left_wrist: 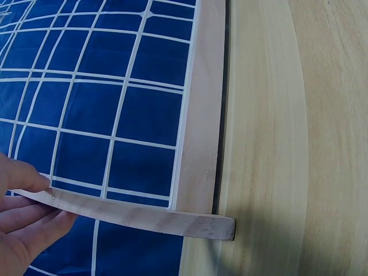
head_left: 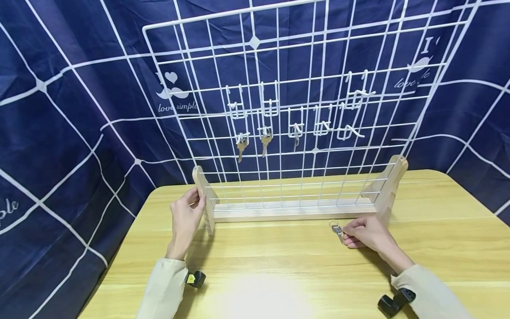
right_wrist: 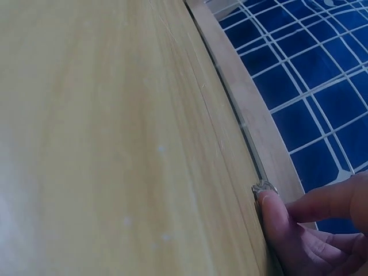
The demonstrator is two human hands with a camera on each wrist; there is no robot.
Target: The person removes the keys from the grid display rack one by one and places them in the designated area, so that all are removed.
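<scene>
A white wire grid rack (head_left: pixel 279 82) leans back in a wooden stand (head_left: pixel 295 214). My left hand (head_left: pixel 187 217) grips the stand's left side piece; in the left wrist view the thumb lies on one face of that side piece (left_wrist: pixel 126 214) and the fingers on the other. In front of the stand's right end, my right hand (head_left: pixel 368 232) pinches a silver key (head_left: pixel 338 230) on a ring, low over the table. Only a bit of the metal ring (right_wrist: pixel 264 187) shows past the thumb in the right wrist view.
White wire hooks (head_left: pixel 322 126) hang across the grid in two rows. Keys dangle from several: a brass one (head_left: pixel 241 148) at left, another brass key (head_left: pixel 266 141) beside it and a darker key (head_left: pixel 296 138). Blue patterned cloth (head_left: pixel 79 133) surrounds the wooden table (head_left: pixel 255 257).
</scene>
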